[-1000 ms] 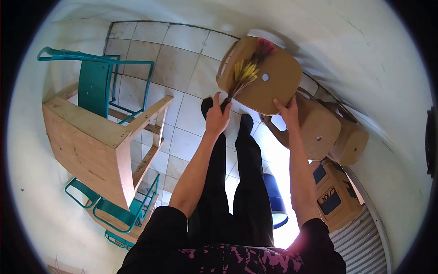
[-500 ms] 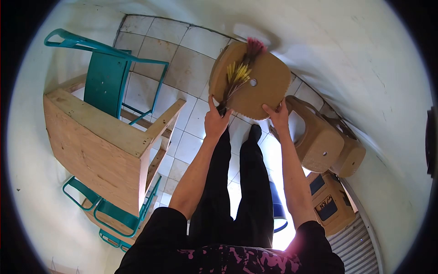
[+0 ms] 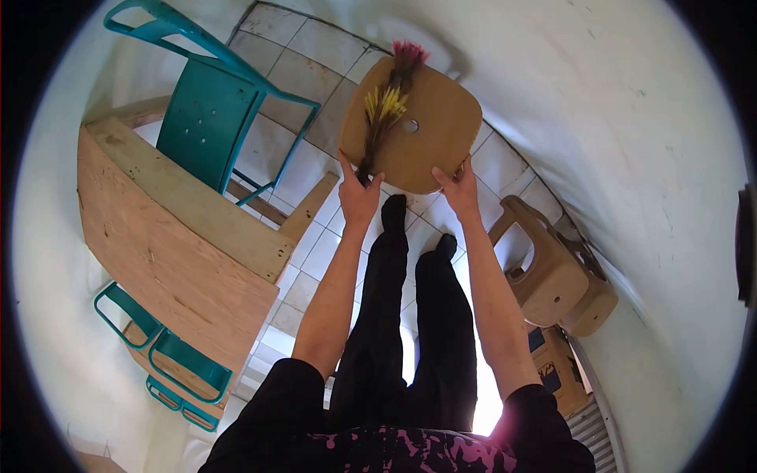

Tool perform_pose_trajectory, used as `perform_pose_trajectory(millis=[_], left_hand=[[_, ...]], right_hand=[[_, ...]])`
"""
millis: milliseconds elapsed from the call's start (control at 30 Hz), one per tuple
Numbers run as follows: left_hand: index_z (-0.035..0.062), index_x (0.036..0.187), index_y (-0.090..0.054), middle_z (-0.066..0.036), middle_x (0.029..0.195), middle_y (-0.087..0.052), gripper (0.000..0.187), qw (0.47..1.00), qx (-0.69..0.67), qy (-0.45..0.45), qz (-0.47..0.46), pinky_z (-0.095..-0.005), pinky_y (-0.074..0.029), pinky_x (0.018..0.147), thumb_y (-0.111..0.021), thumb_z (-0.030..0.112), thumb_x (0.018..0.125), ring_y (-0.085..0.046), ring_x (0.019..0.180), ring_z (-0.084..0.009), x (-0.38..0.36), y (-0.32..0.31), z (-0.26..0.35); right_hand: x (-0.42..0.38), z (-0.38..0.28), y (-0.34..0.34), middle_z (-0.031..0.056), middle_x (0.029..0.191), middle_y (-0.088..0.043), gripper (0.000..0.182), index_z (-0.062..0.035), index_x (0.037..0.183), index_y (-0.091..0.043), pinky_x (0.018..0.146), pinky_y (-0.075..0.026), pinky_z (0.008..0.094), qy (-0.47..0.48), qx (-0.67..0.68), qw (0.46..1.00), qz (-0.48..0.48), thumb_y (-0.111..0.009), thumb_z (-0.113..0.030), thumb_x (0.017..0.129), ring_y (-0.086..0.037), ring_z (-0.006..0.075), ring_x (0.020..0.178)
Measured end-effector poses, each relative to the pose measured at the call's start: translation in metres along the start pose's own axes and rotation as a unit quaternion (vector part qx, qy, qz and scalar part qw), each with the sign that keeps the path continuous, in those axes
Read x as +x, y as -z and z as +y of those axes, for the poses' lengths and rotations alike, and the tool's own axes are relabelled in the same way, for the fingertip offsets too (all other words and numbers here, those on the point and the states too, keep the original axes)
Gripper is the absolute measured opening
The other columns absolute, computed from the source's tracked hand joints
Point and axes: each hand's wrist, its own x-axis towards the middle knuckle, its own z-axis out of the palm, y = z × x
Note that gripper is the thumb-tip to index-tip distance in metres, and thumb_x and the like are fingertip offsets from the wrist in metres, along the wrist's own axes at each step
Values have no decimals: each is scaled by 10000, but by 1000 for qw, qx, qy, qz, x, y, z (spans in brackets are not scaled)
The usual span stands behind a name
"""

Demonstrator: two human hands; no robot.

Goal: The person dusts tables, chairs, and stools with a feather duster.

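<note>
A brown plastic stool (image 3: 441, 118) with a round hole in its seat is held out in front of me by both hands. My left hand (image 3: 359, 195) is closed on the near left edge, thumb on top, right at the dark stem ends of the flowers. My right hand (image 3: 460, 189) grips the near right edge, its thumb over the rim. Along the left side of the seat lie dried flowers, a yellow bunch (image 3: 384, 106) and a pink-red bunch (image 3: 409, 55) beyond it. My fingers under the seat are hidden.
A wooden table (image 3: 181, 229) stands at the left, with a teal metal chair (image 3: 209, 118) behind it and more teal chairs (image 3: 189, 366) at lower left. More brown stools (image 3: 552, 288) lie against the right wall, near a cardboard box (image 3: 556, 366). Tiled floor (image 3: 307, 288) lies below.
My left foot has stepped forward, and the right one now trails. The stool and both hands have shifted slightly left and up in view, with the flowers still on the seat.
</note>
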Motion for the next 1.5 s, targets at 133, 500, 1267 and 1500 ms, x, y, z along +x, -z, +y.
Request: perform_pose_trajectory(millis=[133,500,1267,1500], left_hand=[[9,1543,-113,-227,872,-685,995,999,-18,-17,22,-408,-521,748,-751,151,792,-684,805,-352,31,11,-1],[-1,1540,-158,-321,1198,-620,905,998,-19,-50,37,-399,-490,952,-676,114,807,-644,1086,-410,107,43,0],[-39,981,-614,-40,684,-534,259,990,-95,-43,-98,-292,-380,562,-567,216,978,-465,613,-111,-129,-27,-21],[-28,907,-608,-20,638,-499,198,972,-65,-56,-219,-289,-365,544,-503,139,926,-442,580,-105,-209,-94,-20]], right_hand=[[23,-2,-23,138,1274,-558,751,-67,1451,-287,951,-525,367,11,12,1000,-22,-749,-125,861,-577,245,1162],[45,-35,-75,178,1349,-507,734,-116,1488,-223,832,-608,436,-57,20,998,-21,-670,-77,907,-581,294,1173],[-112,55,95,110,1042,-716,426,2,1227,-596,724,-526,302,-145,38,988,27,-597,-346,981,-708,197,894],[-217,93,210,89,1024,-723,373,-18,1195,-615,714,-524,281,-118,69,984,114,-564,-333,1002,-709,176,886]])
